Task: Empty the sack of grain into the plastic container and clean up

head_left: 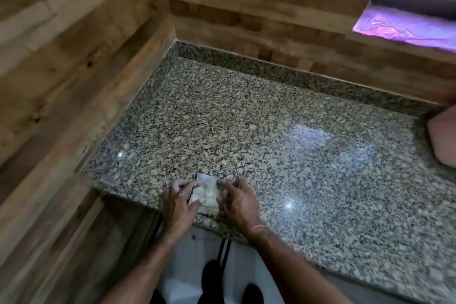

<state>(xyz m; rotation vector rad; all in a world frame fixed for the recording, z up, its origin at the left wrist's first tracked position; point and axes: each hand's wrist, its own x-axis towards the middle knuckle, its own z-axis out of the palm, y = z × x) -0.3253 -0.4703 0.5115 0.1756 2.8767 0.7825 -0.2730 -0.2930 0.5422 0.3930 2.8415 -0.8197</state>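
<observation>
Fingers point(182, 184) of the left hand point(176, 201) curl over the left edge of the folded sack point(206, 192), thumb on top; the right hand point(238, 202) clamps bent fingers on its right edge. The bundle lies flat at the near lip of the bench point(271, 131). Judging by that, clean-up is in hand; next, a last fold or a firm pinch to carry it off. Its long axis runs away from the person, far end leaning slightly left.

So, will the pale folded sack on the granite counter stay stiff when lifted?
The pale folded sack is probably floppy: the left hand and right hand seem to hold its folds shut. Likely light, being flat. It may slide on the glossy granite counter.
</observation>
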